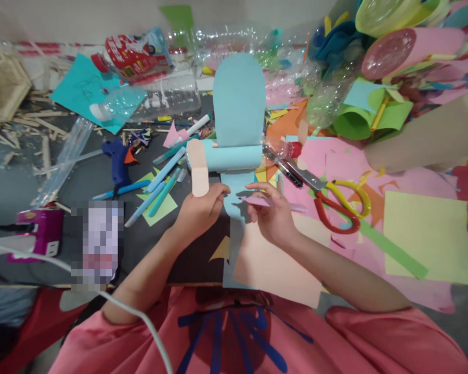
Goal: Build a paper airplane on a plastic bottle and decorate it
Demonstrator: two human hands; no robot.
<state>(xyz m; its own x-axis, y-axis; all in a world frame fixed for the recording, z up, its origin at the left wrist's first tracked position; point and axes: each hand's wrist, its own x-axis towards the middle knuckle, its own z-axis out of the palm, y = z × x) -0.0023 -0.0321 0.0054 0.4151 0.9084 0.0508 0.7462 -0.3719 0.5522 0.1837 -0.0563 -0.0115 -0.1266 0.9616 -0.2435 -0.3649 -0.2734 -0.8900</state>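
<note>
A bottle wrapped in light blue paper [234, 157] lies crosswise in front of me, its red cap [295, 149] to the right. A rounded light blue paper piece [239, 98] extends from its far side, and another blue piece [234, 179] from its near side. At its left end is a peach paper strip [200, 179]. My left hand [203, 208] is beside the strip's lower end, fingers curled together near the blue paper; what they hold, if anything, is hidden. My right hand [275, 218] grips a slim lilac marker [257, 201], its dark tip pointing left.
Scissors [337, 205] with red and yellow handles lie right, over pink paper. Several markers [159, 179], a blue glue gun [119, 161] and a phone [101, 239] are left. Plastic bottles [152, 98] lie behind. A white cable [136, 311] crosses the lower left.
</note>
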